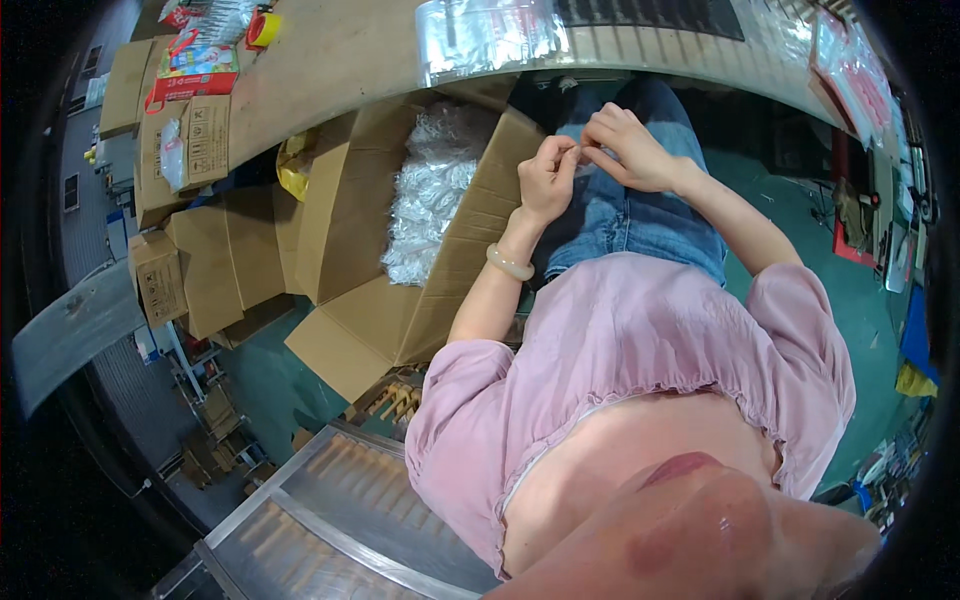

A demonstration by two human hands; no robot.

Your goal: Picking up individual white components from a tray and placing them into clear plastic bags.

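Above my jeans, my left hand and my right hand meet fingertip to fingertip. Both are closed in a pinch, and whatever lies between the fingers is too small or hidden to name. A pale bangle circles my left wrist. Just left of that hand stands an open cardboard box, filled with crumpled clear plastic packets. My jeans show beneath both hands.
A worktable runs across the far side, bearing a stack of clear plastic bags and a yellow tape roll. More cardboard boxes stand at left. Pink packets lie far right. A metal-framed surface is at lower left.
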